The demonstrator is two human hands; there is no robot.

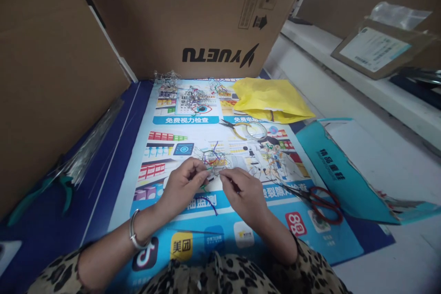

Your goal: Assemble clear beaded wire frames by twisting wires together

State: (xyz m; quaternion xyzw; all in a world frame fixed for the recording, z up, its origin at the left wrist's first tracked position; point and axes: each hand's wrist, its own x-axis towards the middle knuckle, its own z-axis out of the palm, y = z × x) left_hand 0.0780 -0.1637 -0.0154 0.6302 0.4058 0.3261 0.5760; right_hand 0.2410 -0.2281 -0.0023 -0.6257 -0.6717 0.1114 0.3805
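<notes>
Fingertips of the left hand [182, 183] and right hand [243, 193] pinch shut on a tangled wire bundle [215, 161] at frame centre, lying just above them on the printed poster [179, 124].

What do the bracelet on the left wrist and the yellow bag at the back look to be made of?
The bracelet looks like polished silver-toned metal: it is a thin band with bright glints. The yellow bag looks like thin matte plastic or non-woven fabric, since it lies limp and creased; which of the two is unclear.
</notes>
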